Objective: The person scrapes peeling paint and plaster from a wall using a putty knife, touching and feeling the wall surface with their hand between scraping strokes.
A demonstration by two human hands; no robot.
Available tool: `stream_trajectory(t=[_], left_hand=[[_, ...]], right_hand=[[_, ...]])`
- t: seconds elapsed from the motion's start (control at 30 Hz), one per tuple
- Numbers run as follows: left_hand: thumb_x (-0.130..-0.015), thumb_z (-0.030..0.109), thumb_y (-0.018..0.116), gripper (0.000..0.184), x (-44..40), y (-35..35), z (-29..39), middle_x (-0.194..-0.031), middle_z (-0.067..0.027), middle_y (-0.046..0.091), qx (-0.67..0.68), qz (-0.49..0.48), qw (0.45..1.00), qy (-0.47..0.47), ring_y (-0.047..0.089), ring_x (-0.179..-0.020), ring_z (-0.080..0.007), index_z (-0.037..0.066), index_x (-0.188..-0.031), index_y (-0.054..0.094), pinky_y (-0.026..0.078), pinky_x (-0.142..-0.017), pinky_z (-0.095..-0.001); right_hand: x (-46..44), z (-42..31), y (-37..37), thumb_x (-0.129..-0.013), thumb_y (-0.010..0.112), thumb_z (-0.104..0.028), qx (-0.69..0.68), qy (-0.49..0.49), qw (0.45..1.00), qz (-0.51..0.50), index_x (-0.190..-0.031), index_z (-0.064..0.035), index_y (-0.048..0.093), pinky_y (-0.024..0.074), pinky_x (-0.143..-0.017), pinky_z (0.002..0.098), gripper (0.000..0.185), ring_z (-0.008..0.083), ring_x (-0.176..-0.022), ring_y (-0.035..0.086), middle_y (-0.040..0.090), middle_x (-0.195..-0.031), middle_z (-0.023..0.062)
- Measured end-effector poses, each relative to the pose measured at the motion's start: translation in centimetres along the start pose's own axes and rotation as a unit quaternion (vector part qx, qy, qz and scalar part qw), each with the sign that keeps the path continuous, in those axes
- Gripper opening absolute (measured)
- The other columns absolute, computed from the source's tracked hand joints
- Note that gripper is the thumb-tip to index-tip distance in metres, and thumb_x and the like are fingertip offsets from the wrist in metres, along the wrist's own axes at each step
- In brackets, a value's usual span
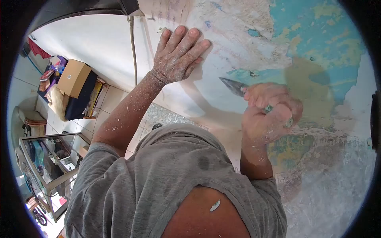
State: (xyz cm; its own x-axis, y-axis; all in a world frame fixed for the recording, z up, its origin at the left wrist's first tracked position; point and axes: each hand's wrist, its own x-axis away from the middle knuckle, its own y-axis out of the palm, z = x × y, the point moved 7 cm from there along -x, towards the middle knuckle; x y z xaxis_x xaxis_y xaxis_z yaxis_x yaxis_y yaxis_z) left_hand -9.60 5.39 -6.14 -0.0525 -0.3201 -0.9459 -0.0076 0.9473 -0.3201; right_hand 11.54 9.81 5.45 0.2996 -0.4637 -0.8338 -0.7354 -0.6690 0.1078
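Note:
My left hand (176, 55) lies flat on the white part of the wall (226, 47), fingers spread and dusted with pale flakes. To the right, my right hand (272, 111) is wrapped round the greenish handle of a scraper (234, 86). Its dark, pointed metal blade points up and left, close to the wall beside a strip of turquoise paint (262, 74). Slight blur softens the right fingers. Whether the blade tip touches the wall, I cannot tell.
A cable (133, 51) hangs down the wall from a dark object (99, 7) at the top left. At the left stand a cardboard box (74, 78) on a dark-covered piece of furniture and a glass-panelled cabinet (49, 158). Paint flakes cling to my left arm.

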Motion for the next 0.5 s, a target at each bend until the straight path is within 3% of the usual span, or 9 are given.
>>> stream_trajectory(t=[0.07,0.13,0.23,0.27,0.33,0.47,0.5], left_hand=[[-0.086,0.032,0.067,0.058,0.2,0.2,-0.1,-0.155,-0.0085,0.034,-0.01,-0.015,1.0,0.0,0.022,-0.147,-0.0295,0.026,-0.141,0.051,0.011,-0.118,-0.0509],[-0.085,0.031,0.067,0.058,0.3,0.1,-0.2,-0.154,-0.0087,0.035,0.001,-0.019,1.0,-0.005,0.022,-0.146,-0.0296,0.026,-0.14,0.051,0.01,-0.118,-0.0512],[-0.084,0.031,0.068,0.059,0.2,0.2,-0.2,-0.154,-0.0089,0.035,0.015,-0.027,0.999,-0.011,0.021,-0.147,-0.0301,0.026,-0.141,0.05,0.009,-0.118,-0.052],[-0.084,0.031,0.069,0.061,0.2,0.3,-0.3,-0.154,-0.009,0.035,0.013,-0.038,0.999,-0.015,0.021,-0.147,-0.0304,0.026,-0.141,0.05,0.009,-0.118,-0.0525],[-0.084,0.03,0.069,0.061,0.1,0.3,-0.2,-0.155,-0.0093,0.034,0.012,-0.034,0.999,-0.008,0.02,-0.147,-0.0307,0.026,-0.142,0.049,0.008,-0.118,-0.053],[-0.084,0.031,0.07,0.063,0.1,0.2,-0.1,-0.156,-0.0101,0.03,-0.004,-0.021,1.0,0.005,0.017,-0.148,-0.0317,0.026,-0.143,0.048,0.007,-0.118,-0.0535],[-0.084,0.031,0.07,0.063,0.2,0.2,0.0,-0.156,-0.0101,0.03,-0.004,-0.021,1.0,0.004,0.017,-0.148,-0.0317,0.026,-0.143,0.048,0.007,-0.118,-0.0535]], right_hand=[[-0.2,0.7,0.2,-0.095,0.061,-0.026,0.006,0.031,0.999,-0.021,-0.086,-0.0082,0.046,0.0521,-0.055,0.0396,0.025,0.0205,-0.063,0.055,0.059,-0.09,0.0106],[-0.6,-2.0,0.2,-0.099,0.054,-0.035,0.024,-0.054,0.998,0.011,-0.087,-0.0092,0.046,0.0507,-0.051,0.0349,0.029,0.0178,-0.059,0.052,0.055,-0.077,0.0094],[-1.8,-1.8,-0.8,-0.101,0.043,-0.045,0.145,0.002,0.989,0.002,-0.09,-0.0119,0.048,0.05,-0.05,0.0327,0.035,0.0153,-0.054,0.048,0.048,-0.068,0.0051],[-2.2,-1.6,-1.3,-0.101,0.043,-0.045,0.145,0.002,0.989,0.003,-0.09,-0.0119,0.048,0.05,-0.05,0.0327,0.035,0.0153,-0.054,0.048,0.048,-0.068,0.0051],[-2.8,-2.1,-2.9,-0.102,0.035,-0.051,0.004,-0.045,0.998,0.05,-0.091,-0.0118,0.048,0.0495,-0.048,0.0338,0.043,0.0144,-0.053,0.047,0.048,-0.068,0.0043],[-3.1,-2.6,-3.9,-0.103,0.031,-0.051,-0.024,-0.066,0.996,0.046,-0.092,-0.0132,0.048,0.0478,-0.046,0.0338,0.043,0.015,-0.051,0.046,0.05,-0.07,0.0034],[-2.8,-1.2,-3.3,-0.102,0.031,-0.052,0.021,-0.057,0.998,0.001,-0.094,-0.0137,0.048,0.0464,-0.045,0.0337,0.043,0.0152,-0.051,0.046,0.051,-0.072,0.0035]])
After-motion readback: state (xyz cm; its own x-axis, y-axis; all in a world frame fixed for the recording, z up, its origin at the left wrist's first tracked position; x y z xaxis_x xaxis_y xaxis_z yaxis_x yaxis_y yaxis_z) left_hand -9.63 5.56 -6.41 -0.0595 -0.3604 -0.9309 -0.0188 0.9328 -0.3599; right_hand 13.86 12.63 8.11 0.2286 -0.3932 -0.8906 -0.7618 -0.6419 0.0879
